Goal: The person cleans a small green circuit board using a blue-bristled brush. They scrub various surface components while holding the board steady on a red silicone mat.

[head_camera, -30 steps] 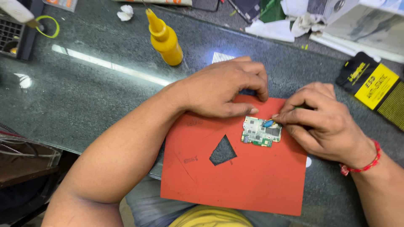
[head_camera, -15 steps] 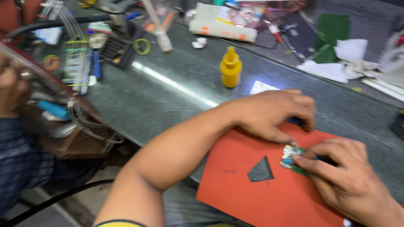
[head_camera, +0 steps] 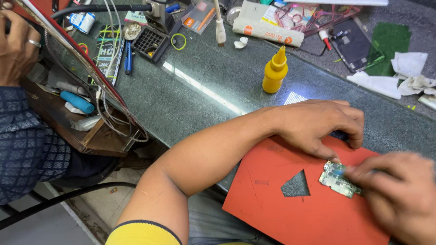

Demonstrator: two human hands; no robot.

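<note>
Lying on an orange mat at the near edge of the grey tabletop, a small green circuit board sits beside a triangular cut-out. The left hand presses a fingertip on its top edge. The blurred right hand pinches its right end along with a small blue tool.

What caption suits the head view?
Left hand steadies a small circuit board on a red mat; right hand works on it.

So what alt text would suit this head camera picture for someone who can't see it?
Two bare hands work on a small green circuit board lying on an orange mat: the left hand steadies it, the blurred right hand touches it. A yellow squeeze bottle stands behind on the cluttered grey worktop.
</note>
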